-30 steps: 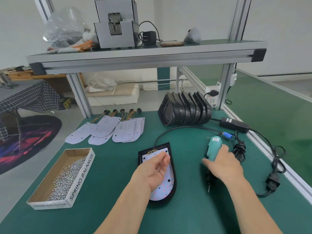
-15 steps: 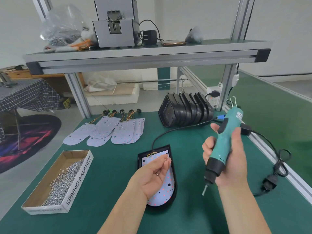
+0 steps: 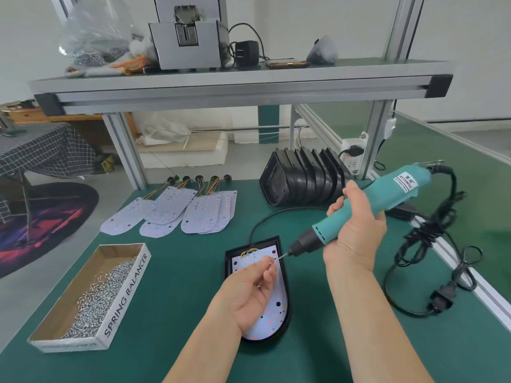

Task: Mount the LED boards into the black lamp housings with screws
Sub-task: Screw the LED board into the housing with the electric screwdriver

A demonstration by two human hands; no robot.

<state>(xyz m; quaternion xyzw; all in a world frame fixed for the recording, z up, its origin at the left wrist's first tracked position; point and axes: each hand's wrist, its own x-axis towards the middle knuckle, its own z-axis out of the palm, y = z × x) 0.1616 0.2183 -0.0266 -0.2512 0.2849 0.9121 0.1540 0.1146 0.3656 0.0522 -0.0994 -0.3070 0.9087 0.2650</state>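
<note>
The right hand [image 3: 356, 236] now grips the teal electric screwdriver [image 3: 387, 201], lifted off the table [image 3: 179, 299]. Its bit meets the left hand [image 3: 249, 294], which pinches seemingly a small screw [image 3: 273, 262] above the white LED board [image 3: 266, 324] in its black lamp housing [image 3: 229, 265]. Fastening is about to start.

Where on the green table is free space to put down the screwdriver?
Bare green lies between the screw box and the lamp housing, and in front of the spare boards. The right side is crowded: coiled cable, and the stacked housings behind it.
</note>
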